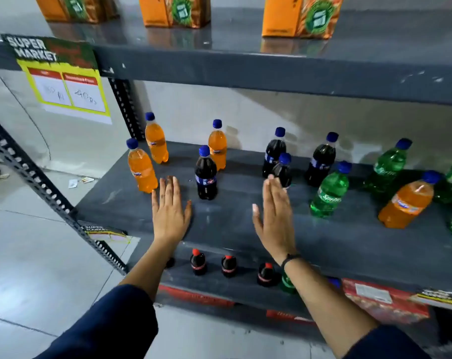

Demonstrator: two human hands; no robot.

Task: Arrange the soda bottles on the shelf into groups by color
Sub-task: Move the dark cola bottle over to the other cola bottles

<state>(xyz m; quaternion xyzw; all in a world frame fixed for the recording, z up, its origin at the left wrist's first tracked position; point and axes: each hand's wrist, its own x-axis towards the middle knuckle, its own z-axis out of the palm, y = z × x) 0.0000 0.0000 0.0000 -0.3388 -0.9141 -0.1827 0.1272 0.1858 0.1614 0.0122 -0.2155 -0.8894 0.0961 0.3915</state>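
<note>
Fingers [168,187] of left hand [169,216] flat and spread, empty, over grey shelf [232,229]; right hand [274,218] likewise open, gripping nothing. Three orange bottles [142,168] at left, one dark cola bottle [206,173] among them. Three more cola bottles [320,160] mid-shelf. Green bottles [329,191] at right, stray orange bottle [407,203] beside them.

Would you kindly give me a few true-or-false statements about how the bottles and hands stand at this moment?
1. Both hands are empty. True: the left hand and right hand are open, holding nothing.
2. All orange bottles stand together. False: one orange bottle stands among the green bottles on the right.
3. One dark bottle stands near the left orange group. True.
4. The middle-shelf bottles have red caps. False: their caps are blue.
</note>
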